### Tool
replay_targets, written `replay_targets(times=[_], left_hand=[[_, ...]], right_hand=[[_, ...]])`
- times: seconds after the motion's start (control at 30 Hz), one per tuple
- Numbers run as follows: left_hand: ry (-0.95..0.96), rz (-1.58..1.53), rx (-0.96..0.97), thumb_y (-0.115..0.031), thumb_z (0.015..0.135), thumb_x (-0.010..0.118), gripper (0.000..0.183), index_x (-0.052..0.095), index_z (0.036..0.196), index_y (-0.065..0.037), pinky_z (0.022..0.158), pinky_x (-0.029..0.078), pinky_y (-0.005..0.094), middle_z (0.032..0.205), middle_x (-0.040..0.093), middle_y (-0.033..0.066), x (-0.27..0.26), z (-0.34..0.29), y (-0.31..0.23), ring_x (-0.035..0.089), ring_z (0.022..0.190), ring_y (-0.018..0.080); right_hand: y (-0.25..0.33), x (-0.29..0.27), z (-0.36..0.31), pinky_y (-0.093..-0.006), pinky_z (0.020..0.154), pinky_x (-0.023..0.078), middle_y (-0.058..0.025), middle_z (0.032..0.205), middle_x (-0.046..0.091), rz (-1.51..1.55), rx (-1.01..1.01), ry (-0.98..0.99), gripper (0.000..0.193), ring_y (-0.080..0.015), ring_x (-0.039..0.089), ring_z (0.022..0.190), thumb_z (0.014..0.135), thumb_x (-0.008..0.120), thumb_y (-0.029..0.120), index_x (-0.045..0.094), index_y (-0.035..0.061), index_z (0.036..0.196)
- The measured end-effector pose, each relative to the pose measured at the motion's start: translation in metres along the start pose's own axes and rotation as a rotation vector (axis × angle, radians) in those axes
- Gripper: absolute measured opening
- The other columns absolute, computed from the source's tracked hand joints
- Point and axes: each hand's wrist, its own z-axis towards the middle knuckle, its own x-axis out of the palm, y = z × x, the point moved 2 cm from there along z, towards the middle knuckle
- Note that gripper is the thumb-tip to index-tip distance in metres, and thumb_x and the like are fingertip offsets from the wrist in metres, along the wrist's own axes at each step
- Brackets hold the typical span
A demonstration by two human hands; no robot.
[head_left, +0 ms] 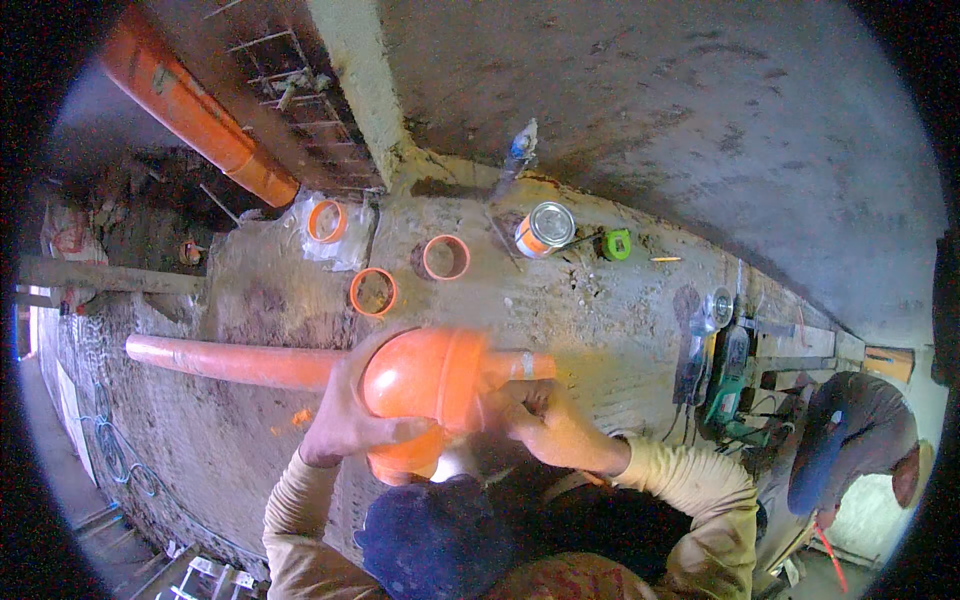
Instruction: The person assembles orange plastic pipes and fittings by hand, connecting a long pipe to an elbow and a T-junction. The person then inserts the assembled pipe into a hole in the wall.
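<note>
A large orange plastic pipe elbow [420, 375] is in front of me, its rounded body held in my left hand [350, 415], with the thumb across the near side. A narrower orange stub [515, 366] sticks out from its right side, blurred toward the end. Against that right side my right hand [565, 430] is closed, fingers curled in a pinch; what they hold, if anything, I cannot make out. A long orange pipe [230, 360] lies to the left, its right end hidden behind my left hand and the elbow.
Orange rings [446, 258] lie beyond the elbow, near a tin can [545, 230] and a green tape measure [618, 244]. A green power tool [730, 375] lies right. A bent-over person [850, 440] works at far right. A large orange pipe [200, 115] slants at upper left.
</note>
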Motion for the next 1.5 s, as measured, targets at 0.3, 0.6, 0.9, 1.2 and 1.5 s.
replay_targets(times=[0.3,0.6,0.9,1.2,1.5], left_hand=[[0.018,0.029,0.069,-0.035,0.054,0.094,0.103,0.054,0.140,0.005,0.110,0.046,0.0428,0.133,0.064,0.0182,0.006,0.001,-0.006,0.062,0.125,0.0264],[-0.082,-0.052,0.042,-0.038,0.050,0.096,0.104,0.056,0.135,0.007,0.104,0.051,0.0408,0.128,0.067,0.0170,0.011,-0.013,-0.007,0.066,0.117,0.0250],[-0.072,0.081,0.094,-0.040,0.047,0.098,0.107,0.056,0.133,0.007,0.104,0.051,0.0410,0.126,0.067,0.0168,0.011,-0.019,-0.010,0.066,0.117,0.0245],[-0.089,0.106,0.167,-0.043,0.048,0.097,0.105,0.056,0.132,0.006,0.103,0.051,0.0421,0.123,0.067,0.0165,0.026,-0.015,-0.012,0.066,0.113,0.0265],[-0.021,0.257,0.105,-0.031,0.052,0.098,0.094,0.058,0.130,0.002,0.103,0.050,0.0432,0.122,0.067,0.0158,0.018,-0.029,0.014,0.066,0.113,0.0288]], right_hand=[[0.017,-0.037,0.017,-0.0394,0.062,0.055,-0.0113,0.093,0.072,-0.898,-0.248,0.086,0.017,-0.0330,0.070,0.073,0.097,0.061,0.019,0.068,0.0077,0.109],[0.014,0.022,-0.017,-0.0386,0.069,0.051,-0.0072,0.079,0.066,0.212,0.056,-0.083,0.017,-0.0223,0.062,0.070,0.100,0.055,0.013,0.068,0.0025,0.095],[0.024,-0.019,-0.014,-0.0392,0.069,0.053,-0.0140,0.078,0.070,-0.088,0.081,0.210,0.035,-0.0242,0.068,0.074,0.102,0.058,0.036,0.073,0.0069,0.091],[-0.002,0.017,-0.036,-0.0446,0.067,0.049,-0.0154,0.075,0.067,0.204,0.019,-0.034,0.032,-0.0306,0.064,0.070,0.103,0.051,0.026,0.068,0.0027,0.087],[0.053,-0.008,-0.053,-0.0254,0.044,0.033,0.0072,0.062,0.045,1.098,0.848,0.381,0.025,-0.0059,0.046,0.053,0.103,0.060,0.032,0.062,0.0114,0.088]])
